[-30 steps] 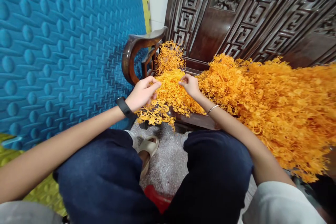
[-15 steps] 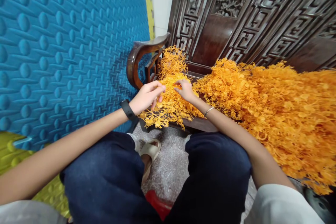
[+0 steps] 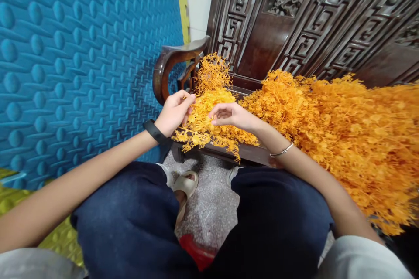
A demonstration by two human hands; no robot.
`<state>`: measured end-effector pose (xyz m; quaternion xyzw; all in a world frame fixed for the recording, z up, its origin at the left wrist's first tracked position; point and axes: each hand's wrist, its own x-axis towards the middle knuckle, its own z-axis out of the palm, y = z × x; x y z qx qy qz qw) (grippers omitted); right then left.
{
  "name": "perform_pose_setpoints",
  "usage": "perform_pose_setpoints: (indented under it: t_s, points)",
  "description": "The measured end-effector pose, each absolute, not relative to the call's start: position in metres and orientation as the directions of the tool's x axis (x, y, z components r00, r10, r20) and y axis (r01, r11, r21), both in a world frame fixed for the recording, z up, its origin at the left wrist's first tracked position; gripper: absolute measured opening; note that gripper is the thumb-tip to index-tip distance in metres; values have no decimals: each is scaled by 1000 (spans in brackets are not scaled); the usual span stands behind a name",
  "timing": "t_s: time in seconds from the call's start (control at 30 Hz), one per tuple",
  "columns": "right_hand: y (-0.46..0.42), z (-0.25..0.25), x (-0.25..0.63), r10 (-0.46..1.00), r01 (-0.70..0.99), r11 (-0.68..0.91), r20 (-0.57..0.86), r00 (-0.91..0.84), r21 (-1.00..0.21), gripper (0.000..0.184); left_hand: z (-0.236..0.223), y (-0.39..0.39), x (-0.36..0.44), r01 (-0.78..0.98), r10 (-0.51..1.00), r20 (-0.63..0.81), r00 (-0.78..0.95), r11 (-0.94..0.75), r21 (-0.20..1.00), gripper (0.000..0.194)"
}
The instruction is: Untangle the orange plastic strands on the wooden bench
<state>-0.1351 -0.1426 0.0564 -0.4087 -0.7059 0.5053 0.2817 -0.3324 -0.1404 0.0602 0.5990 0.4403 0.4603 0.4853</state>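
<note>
My left hand point(image 3: 176, 112) is above the left side of a small pile of orange plastic flower sprigs point(image 3: 209, 133), thumb and forefinger pinched together. Anything between those fingertips is too small to make out. Over the right part of the same pile, my right hand point(image 3: 231, 116) has its fingers curled in and the thumb brought up to the forefinger. Orange pieces behind the fingertips hide whether they grip one. Behind the hands stands a clump of thin, bare orange stems point(image 3: 213, 74). The two hands are apart.
A large heap of orange plastic flowers point(image 3: 353, 135) covers the right side of the dark wooden bench point(image 3: 248, 152). The curved armrest point(image 3: 162, 67) rises at left, before a blue foam mat point(image 3: 81, 74). Behind stands a carved backrest point(image 3: 268, 43). A red object point(image 3: 198, 250) lies on the floor.
My right hand has come lower and nearer to me, its thumb and forefinger closer together. My left hand has shifted slightly left and up, widening the gap between the hands.
</note>
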Motion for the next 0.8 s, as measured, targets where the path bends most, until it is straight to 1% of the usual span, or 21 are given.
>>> perform_pose_setpoints:
  t_s: [0.1, 0.17, 0.23, 0.27, 0.37, 0.5, 0.57, 0.67, 0.8]
  points:
    - [-144, 55, -139, 874, 262, 201, 52, -483, -944, 18, 61, -143, -331, 161, 969, 66, 237, -106, 981, 14]
    - [-144, 55, -142, 889, 198, 238, 131, -438, -951, 18, 62, -145, -331, 271, 946, -2, 325, -92, 958, 19]
    - [-143, 55, -144, 902, 134, 250, 180, -392, -959, 20, 63, -147, -331, 371, 904, -36, 425, -138, 918, 25]
    - [-142, 55, -145, 908, 110, 246, 190, -374, -963, 21, 62, -147, -332, 396, 885, -28, 464, -179, 901, 25]
    - [-140, 54, -146, 923, 77, 239, 202, -326, -968, 22, 60, -147, -334, 378, 856, 36, 516, -265, 887, 27]
    - [-141, 54, -148, 924, 87, 245, 206, -321, -966, 19, 58, -145, -336, 331, 869, 23, 494, -212, 920, 33]
    - [-142, 55, -149, 918, 91, 226, 180, -353, -970, 18, 58, -145, -337, 332, 867, -10, 498, -180, 926, 29]
    - [-143, 54, -152, 910, 96, 207, 156, -384, -974, 16, 61, -146, -337, 365, 838, -46, 544, -187, 912, 20]
    - [-141, 51, -153, 938, 128, 230, 185, -293, -965, 12, 65, -146, -337, 377, 839, -34, 543, -207, 903, 14]
